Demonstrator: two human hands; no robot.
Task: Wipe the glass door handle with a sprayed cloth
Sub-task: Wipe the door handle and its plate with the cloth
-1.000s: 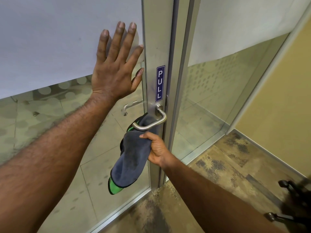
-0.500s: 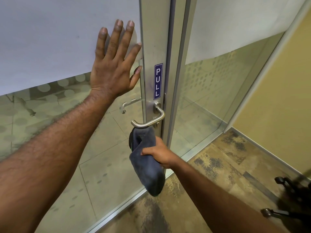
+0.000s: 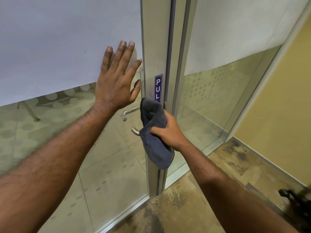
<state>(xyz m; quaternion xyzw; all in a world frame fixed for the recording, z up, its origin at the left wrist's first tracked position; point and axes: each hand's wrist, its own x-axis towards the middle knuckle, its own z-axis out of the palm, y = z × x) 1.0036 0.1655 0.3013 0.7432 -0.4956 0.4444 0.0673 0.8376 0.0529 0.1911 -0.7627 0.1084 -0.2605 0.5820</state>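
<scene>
A dark grey cloth (image 3: pixel 155 147) is bunched in my right hand (image 3: pixel 170 130), which presses it over the metal lever handle (image 3: pixel 135 131) of the glass door. Only the handle's left tip shows; the rest is hidden under the cloth. The cloth's top reaches the lower end of the blue PULL sticker (image 3: pixel 158 84) on the aluminium door stile (image 3: pixel 155 47). My left hand (image 3: pixel 117 79) lies flat with fingers spread against the frosted part of the glass door (image 3: pixel 67 47), just left of the stile.
A fixed glass panel (image 3: pixel 218 91) stands right of the door frame, with a yellow wall (image 3: pixel 282 105) beyond it. The inner handle (image 3: pixel 128 112) shows through the glass. A dark object (image 3: pixel 296 202) sits at the lower right on the mottled brown floor (image 3: pixel 176 207).
My right hand has lifted the cloth from below the handle up over it, covering most of the lever. My left hand stays flat on the glass.
</scene>
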